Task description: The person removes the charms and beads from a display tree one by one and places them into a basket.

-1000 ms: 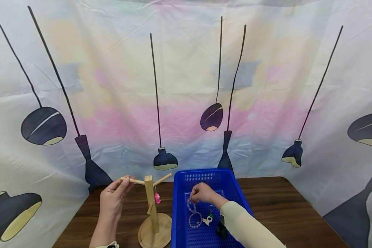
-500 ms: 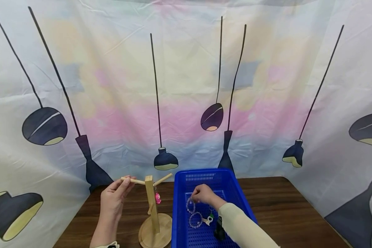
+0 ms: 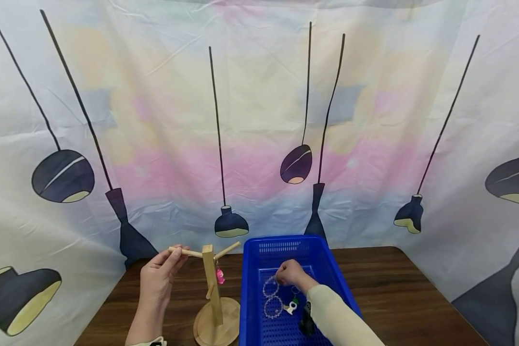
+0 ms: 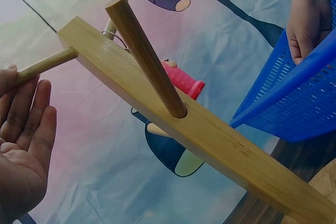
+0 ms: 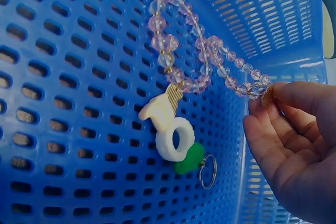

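My left hand (image 3: 155, 276) pinches the end of one peg (image 4: 47, 66) on a wooden stand (image 3: 212, 288). From another peg hangs a pink keychain figure (image 3: 220, 276), its metal ring looped near the post. My right hand (image 3: 294, 274) is inside the blue basket (image 3: 249, 254). Between thumb and fingers it pinches a clear-and-pink beaded bracelet (image 5: 231, 72) at a gold-coloured piece. A second beaded bracelet (image 5: 157, 24) lies on the basket floor. Beside it is a keychain (image 5: 176, 140) with a white ring, a green part and a metal split ring.
A black object (image 3: 306, 323) lies in the basket near the right sleeve, partly covered by it. The stand's round base (image 3: 205, 331) stands close to the basket's left wall on the dark wooden table (image 3: 385, 288). A printed cloth (image 3: 259, 120) hangs behind.
My right hand has shifted a little to the right within the basket, and the pinched bracelet has moved slightly right with it and shows rounder. My left hand stays on the peg.
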Available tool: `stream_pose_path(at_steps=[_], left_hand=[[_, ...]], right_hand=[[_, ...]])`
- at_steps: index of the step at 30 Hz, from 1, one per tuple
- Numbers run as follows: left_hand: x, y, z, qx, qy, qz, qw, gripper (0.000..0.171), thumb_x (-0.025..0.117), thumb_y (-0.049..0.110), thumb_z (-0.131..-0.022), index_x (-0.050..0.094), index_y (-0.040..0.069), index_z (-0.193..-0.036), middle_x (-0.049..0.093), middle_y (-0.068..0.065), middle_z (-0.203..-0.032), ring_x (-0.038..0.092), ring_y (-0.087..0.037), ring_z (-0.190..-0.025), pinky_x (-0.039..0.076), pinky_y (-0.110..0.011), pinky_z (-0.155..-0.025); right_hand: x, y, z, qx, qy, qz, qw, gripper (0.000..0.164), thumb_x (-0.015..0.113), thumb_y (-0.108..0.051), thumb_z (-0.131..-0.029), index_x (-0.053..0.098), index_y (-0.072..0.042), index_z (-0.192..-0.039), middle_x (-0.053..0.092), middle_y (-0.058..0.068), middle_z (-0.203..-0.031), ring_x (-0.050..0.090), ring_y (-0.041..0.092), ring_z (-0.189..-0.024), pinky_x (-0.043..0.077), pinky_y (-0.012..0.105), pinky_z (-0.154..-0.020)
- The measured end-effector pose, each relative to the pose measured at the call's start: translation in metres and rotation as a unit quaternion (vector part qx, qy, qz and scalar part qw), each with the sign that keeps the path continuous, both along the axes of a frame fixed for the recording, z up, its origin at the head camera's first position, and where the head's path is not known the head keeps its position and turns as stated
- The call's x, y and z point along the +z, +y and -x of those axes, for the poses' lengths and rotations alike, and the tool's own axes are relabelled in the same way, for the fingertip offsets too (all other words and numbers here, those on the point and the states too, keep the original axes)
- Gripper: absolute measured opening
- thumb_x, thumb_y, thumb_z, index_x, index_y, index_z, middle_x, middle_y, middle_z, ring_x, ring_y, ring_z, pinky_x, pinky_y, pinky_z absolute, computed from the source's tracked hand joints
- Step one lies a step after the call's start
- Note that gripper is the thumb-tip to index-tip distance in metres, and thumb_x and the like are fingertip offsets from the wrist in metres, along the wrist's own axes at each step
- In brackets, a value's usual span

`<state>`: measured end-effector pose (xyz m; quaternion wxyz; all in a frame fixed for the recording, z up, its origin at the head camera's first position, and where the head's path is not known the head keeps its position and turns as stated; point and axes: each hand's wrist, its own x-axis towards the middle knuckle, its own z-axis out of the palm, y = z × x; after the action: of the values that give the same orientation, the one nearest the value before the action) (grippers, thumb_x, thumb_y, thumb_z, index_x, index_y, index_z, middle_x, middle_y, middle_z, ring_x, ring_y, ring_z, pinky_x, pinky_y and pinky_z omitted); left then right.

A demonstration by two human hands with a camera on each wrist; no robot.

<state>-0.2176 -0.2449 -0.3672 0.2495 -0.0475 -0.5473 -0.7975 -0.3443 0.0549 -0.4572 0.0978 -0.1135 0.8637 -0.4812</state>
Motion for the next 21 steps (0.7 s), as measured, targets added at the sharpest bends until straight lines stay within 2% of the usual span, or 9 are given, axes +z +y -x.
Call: stream_pose_path(at_steps=[4, 9, 15, 21], left_hand=[[0.000, -0.001, 0.000, -0.002, 0.006, -0.003, 1.0000, 0.029, 0.062, 0.001, -0.100, 0.081, 0.021, -0.090, 0.080, 0.010, -0.086, 0.075, 0.000, -0.085, 0.062, -0.015, -0.081], [0.000, -0.001, 0.000, -0.004, 0.007, -0.002, 1.0000, 0.030, 0.062, 0.001, -0.101, 0.081, 0.022, -0.090, 0.080, 0.010, -0.086, 0.075, 0.000, -0.084, 0.062, -0.015, -0.081], [0.000, -0.001, 0.000, -0.002, 0.007, -0.001, 1.0000, 0.030, 0.062, 0.001, -0.100, 0.081, 0.022, -0.090, 0.080, 0.010, -0.086, 0.075, 0.000, -0.084, 0.062, -0.015, -0.081], [-0.001, -0.001, 0.001, -0.005, 0.003, -0.005, 1.0000, 0.030, 0.063, 0.001, -0.100, 0.081, 0.022, -0.090, 0.080, 0.010, -0.086, 0.075, 0.000, -0.084, 0.062, -0.015, -0.081]], right_hand=[[-0.001, 0.002, 0.000, -0.013, -0.005, 0.004, 1.000, 0.036, 0.065, 0.005, -0.088, 0.051, -0.011, -0.059, 0.060, 0.000, -0.064, 0.059, 0.013, -0.068, 0.059, 0.032, -0.067], [-0.002, 0.006, 0.000, -0.013, -0.015, 0.007, 1.000, 0.037, 0.063, 0.005, -0.089, 0.054, -0.012, -0.058, 0.060, 0.001, -0.060, 0.053, 0.013, -0.062, 0.055, 0.030, -0.063], [-0.007, 0.007, 0.005, -0.036, -0.021, -0.003, 0.999, 0.024, 0.069, 0.004, -0.089, 0.069, -0.003, -0.066, 0.073, 0.008, -0.073, 0.065, 0.015, -0.066, 0.065, 0.039, -0.072], [-0.014, 0.008, 0.010, -0.048, -0.023, -0.019, 0.998, 0.024, 0.070, 0.003, -0.090, 0.069, -0.002, -0.067, 0.071, 0.006, -0.069, 0.063, 0.015, -0.065, 0.064, 0.039, -0.071]])
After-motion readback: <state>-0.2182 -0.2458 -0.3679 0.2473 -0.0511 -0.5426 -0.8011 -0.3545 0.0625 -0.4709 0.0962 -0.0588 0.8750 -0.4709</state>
